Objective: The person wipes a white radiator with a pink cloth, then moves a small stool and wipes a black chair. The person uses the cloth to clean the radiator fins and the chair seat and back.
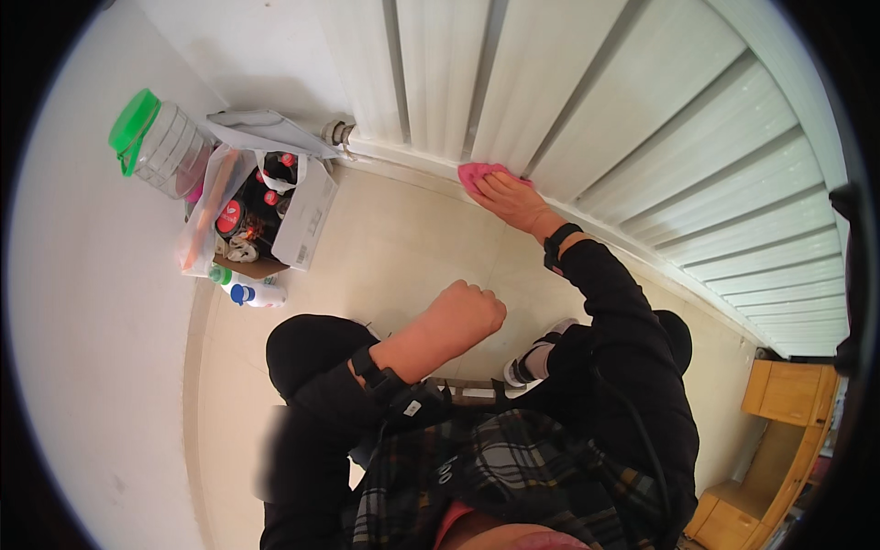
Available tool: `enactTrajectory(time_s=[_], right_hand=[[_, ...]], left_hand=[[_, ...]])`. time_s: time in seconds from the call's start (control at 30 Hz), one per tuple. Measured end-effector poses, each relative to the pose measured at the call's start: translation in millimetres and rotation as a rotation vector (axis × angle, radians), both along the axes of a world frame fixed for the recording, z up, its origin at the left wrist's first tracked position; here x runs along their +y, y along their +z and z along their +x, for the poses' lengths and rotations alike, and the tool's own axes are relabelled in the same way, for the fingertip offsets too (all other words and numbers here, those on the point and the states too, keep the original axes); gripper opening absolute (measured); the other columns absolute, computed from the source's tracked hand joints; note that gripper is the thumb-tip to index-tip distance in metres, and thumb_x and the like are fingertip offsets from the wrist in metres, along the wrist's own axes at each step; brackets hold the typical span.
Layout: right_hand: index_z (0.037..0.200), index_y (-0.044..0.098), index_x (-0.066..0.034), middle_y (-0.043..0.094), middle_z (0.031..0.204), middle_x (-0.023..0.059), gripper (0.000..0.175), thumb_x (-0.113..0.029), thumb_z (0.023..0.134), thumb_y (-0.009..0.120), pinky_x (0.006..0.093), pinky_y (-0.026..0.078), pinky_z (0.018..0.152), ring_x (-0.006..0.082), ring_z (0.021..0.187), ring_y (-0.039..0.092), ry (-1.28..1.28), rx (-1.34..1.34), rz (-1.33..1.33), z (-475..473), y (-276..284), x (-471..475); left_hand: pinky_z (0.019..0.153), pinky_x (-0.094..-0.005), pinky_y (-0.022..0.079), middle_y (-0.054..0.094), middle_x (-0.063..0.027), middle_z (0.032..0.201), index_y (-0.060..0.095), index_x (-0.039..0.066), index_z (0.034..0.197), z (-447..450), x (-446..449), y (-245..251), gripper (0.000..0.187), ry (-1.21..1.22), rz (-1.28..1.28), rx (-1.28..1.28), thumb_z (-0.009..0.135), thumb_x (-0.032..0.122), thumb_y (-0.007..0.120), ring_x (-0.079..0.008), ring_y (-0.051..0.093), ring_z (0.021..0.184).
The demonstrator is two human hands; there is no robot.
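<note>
My right hand (507, 201) presses a pink cloth (479, 173) against the lower edge of a white panel radiator (522, 82), its fingers bent over the cloth. Part of the cloth is hidden beneath the palm. My left hand (471, 309) is curled into a fist over my lap, away from the radiator, and nothing shows in it. Both wrists wear black straps. A metal valve fitting (337, 132) sits at the radiator's lower left end.
Left of the radiator stands a cardboard box (302, 220) of bottles. Beside it are a clear plastic jar with a green lid (136, 122) and white bottles (265, 294) on the tiled floor (392, 234). Wooden furniture (784, 392) stands at the lower right.
</note>
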State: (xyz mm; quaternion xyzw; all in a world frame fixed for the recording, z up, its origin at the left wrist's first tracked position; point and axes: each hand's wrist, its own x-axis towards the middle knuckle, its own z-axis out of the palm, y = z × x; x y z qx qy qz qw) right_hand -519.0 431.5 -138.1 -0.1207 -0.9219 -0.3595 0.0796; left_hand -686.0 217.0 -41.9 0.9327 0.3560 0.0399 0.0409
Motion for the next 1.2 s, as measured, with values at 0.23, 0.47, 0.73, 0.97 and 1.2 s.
enactTrajectory(time_s=[0.23,0.47,0.73,0.97,1.2], right_hand=[[0.135,0.046,0.0006,0.055,0.109,0.0058,0.055,-0.009,0.082,0.055,0.0319,0.042,0.097,0.0194,0.104,0.053,-0.042,-0.174,0.080,72.9,41.5,-21.0],[0.127,0.052,-0.0007,0.054,0.113,0.0098,0.056,-0.015,0.074,0.062,0.0400,0.037,0.109,0.0265,0.109,0.053,-0.088,-0.086,0.005,121.0,145.4,-26.6],[0.124,0.059,-0.0038,0.053,0.126,0.0154,0.052,-0.006,0.073,0.064,0.0473,0.040,0.107,0.0327,0.116,0.052,-0.014,0.301,0.307,117.0,316.8,-12.6],[0.114,0.062,-0.0038,0.059,0.120,0.0151,0.040,-0.013,0.074,0.064,0.0437,0.047,0.096,0.0316,0.111,0.056,0.009,0.246,0.555,94.7,339.0,-13.7],[0.124,0.055,-0.0112,0.057,0.115,0.0040,0.049,-0.011,0.075,0.063,0.0426,0.045,0.096,0.0242,0.109,0.052,0.057,0.365,0.213,77.2,210.0,4.1]], left_hand=[[0.062,-0.0366,0.049,0.059,-0.0058,0.073,0.056,0.009,0.080,1.4,5.0,-2.3,0.005,-0.022,-0.017,-0.008,0.076,0.007,0.059,-0.0244,0.063,0.070],[0.062,-0.0386,0.050,0.059,-0.0074,0.075,0.057,0.008,0.082,7.9,8.8,-6.6,0.005,-0.055,-0.021,0.035,0.078,0.005,0.059,-0.0268,0.064,0.072],[0.061,-0.0392,0.050,0.059,-0.0080,0.076,0.058,0.008,0.084,21.5,17.1,-14.0,0.006,-0.098,-0.014,0.056,0.079,0.005,0.058,-0.0274,0.064,0.072],[0.060,-0.0378,0.049,0.059,-0.0066,0.076,0.058,0.009,0.085,23.7,18.0,-18.9,0.006,-0.124,0.014,0.030,0.079,0.008,0.058,-0.0256,0.064,0.070],[0.061,-0.0362,0.049,0.059,-0.0058,0.073,0.057,0.009,0.082,27.9,17.6,-13.4,0.005,-0.124,-0.020,0.053,0.077,0.008,0.059,-0.0236,0.064,0.070]])
